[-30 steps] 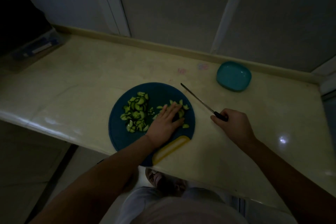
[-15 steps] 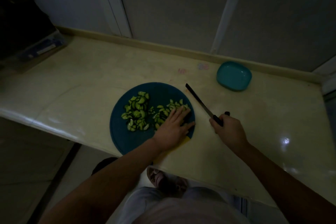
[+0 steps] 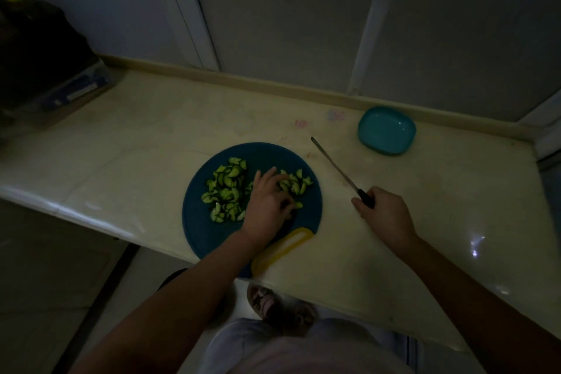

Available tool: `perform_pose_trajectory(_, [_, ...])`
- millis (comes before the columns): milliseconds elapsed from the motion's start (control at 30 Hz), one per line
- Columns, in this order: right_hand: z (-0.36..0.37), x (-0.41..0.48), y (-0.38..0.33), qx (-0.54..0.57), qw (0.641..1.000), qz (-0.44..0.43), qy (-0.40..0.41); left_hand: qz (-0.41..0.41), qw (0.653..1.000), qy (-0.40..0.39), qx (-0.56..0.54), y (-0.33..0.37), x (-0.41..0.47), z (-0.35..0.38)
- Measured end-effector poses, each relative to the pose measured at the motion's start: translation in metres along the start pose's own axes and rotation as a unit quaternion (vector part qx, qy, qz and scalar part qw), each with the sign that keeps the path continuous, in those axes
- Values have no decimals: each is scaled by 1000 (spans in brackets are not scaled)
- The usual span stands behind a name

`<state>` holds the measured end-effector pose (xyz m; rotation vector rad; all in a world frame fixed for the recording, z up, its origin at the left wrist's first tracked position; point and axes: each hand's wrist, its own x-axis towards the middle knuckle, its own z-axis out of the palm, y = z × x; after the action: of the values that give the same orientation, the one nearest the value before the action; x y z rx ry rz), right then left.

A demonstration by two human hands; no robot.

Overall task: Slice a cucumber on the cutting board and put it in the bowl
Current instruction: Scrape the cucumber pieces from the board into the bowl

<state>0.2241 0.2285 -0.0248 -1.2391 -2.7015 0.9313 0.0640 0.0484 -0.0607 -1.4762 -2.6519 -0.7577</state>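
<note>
Cucumber slices point(image 3: 226, 191), light, wet, likely slippery, heaped on cutting board point(image 3: 267, 155), best scooped in bunches from beneath; left hand point(image 3: 267, 206) curled over right heap, grip unclear; right hand point(image 3: 385, 215) clasping knife point(image 3: 337, 167) beside board, bowl point(image 3: 387, 129) well apart.

Pale countertop point(image 3: 151, 136): round blue cutting board point(image 3: 206, 231) beneath the fingers point(image 3: 268, 176) of the left hand point(image 3: 267, 206); teal bowl point(image 3: 386, 130) well beyond the right hand point(image 3: 385, 212); box point(image 3: 76, 88) far left.
</note>
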Motion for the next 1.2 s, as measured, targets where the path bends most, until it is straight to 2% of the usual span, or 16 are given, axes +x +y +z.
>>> perform_pose_trajectory(133, [-22, 30, 8, -34, 998, -40, 44, -160, 983, 28, -85, -8, 15, -16])
perform_pose_trajectory(200, [-29, 53, 12, -32, 997, -50, 50, -211, 973, 45, -87, -15, 18, -24])
perform_pose_trajectory(333, [-33, 97, 10, -84, 990, -85, 73, -270, 958, 65, -70, -32, 11, -40])
perform_pose_trajectory(467, [-25, 131, 6, -103, 990, -65, 68, -322, 934, 115, -100, -52, -8, -58])
perform_pose_trajectory(667, [4, 156, -4, -137, 988, -58, 51, -399, 909, 82, -83, -75, -42, -65])
perform_pose_trajectory(800, [15, 151, -14, -109, 988, -100, 32, -482, 874, 9, -62, -79, -61, -68])
perform_pose_trajectory(900, [28, 142, -22, -96, 987, -129, 4, -495, 863, -91, -41, -87, -76, -71])
perform_pose_trajectory(1033, [44, 120, -44, -68, 984, -166, -8, -534, 812, -236, -3, -95, -87, -76])
perform_pose_trajectory(1100, [50, 108, -56, -58, 983, -173, -16, -542, 799, -261, -6, -95, -89, -79])
perform_pose_trajectory(1200, [57, 94, -66, -69, 982, -176, -28, -574, 783, -229, -68, -96, -92, -81])
